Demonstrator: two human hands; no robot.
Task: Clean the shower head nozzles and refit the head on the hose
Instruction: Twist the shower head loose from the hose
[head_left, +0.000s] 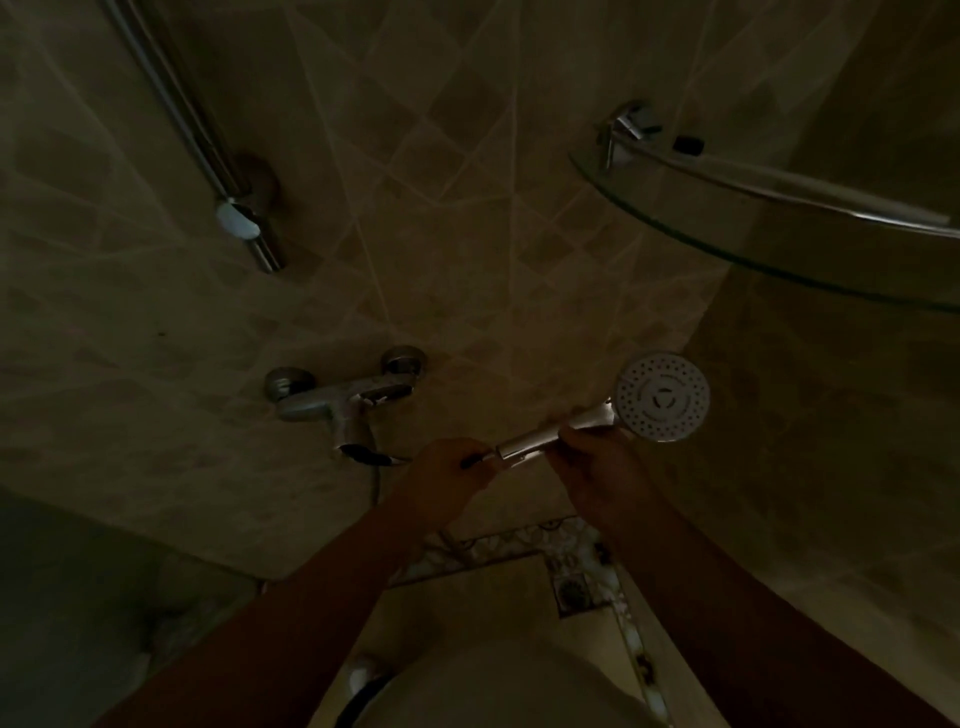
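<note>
The chrome shower head (662, 397) faces me with its round white nozzle plate, up and to the right of my hands. My right hand (597, 467) grips its handle just below the head. At the handle's lower end my left hand (441, 478) is closed around the hose end (475, 460), a small dark fitting that touches the handle's base. The hose (375, 480) hangs down from the mixer tap. The scene is very dim.
A chrome mixer tap (337, 402) sits on the tiled wall left of my hands. A slide rail with a holder (236, 221) runs up the wall at upper left. A glass corner shelf (779, 223) juts out at upper right. A floor drain (574, 590) lies below.
</note>
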